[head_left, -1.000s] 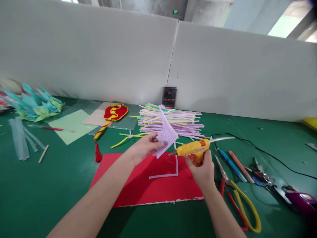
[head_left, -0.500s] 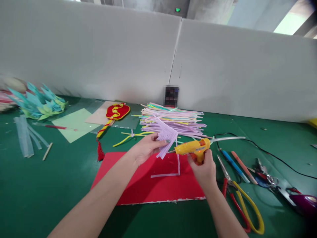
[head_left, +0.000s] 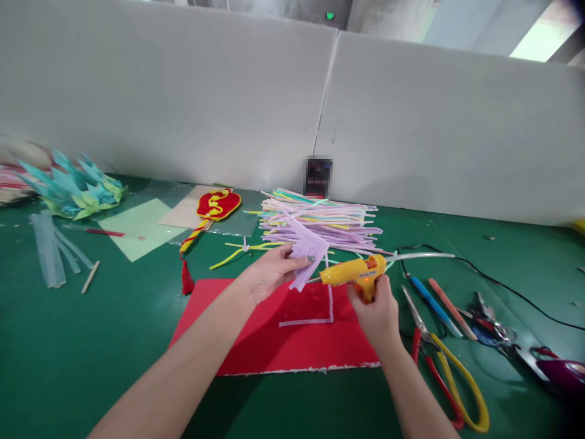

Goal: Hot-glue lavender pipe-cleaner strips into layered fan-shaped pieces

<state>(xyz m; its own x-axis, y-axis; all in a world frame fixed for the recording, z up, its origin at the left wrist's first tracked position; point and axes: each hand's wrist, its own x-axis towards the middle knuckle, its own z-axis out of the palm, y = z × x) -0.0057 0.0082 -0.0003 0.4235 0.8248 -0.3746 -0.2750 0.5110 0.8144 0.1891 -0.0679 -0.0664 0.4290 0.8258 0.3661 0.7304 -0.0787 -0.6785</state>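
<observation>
My left hand (head_left: 273,272) pinches a piece made of lilac pipe cleaners (head_left: 311,250), bent into nested V shapes lying side by side. In my right hand (head_left: 378,308) is a yellow glue gun (head_left: 354,272), its small light glowing orange. The metal nozzle points left and meets or nearly meets the lower edge of the lilac piece. Below both hands lies a red board (head_left: 256,350) with a ragged white front edge. One bent lilac pipe cleaner (head_left: 306,322) rests on it in an L shape.
Behind the hands is a pile of pastel pipe cleaners (head_left: 320,225). Red-and-yellow-handled scissors (head_left: 441,360), a blue stick (head_left: 434,305) and a purple-handled tool (head_left: 560,372) lie right. Leftward are a red fan ornament (head_left: 218,206), green paper (head_left: 141,228) and turquoise folded flowers (head_left: 75,186). A black cord (head_left: 507,289) trails right.
The view has shifted very slightly. Both hands keep their hold, and the glue gun has moved a touch left against the lilac piece.
</observation>
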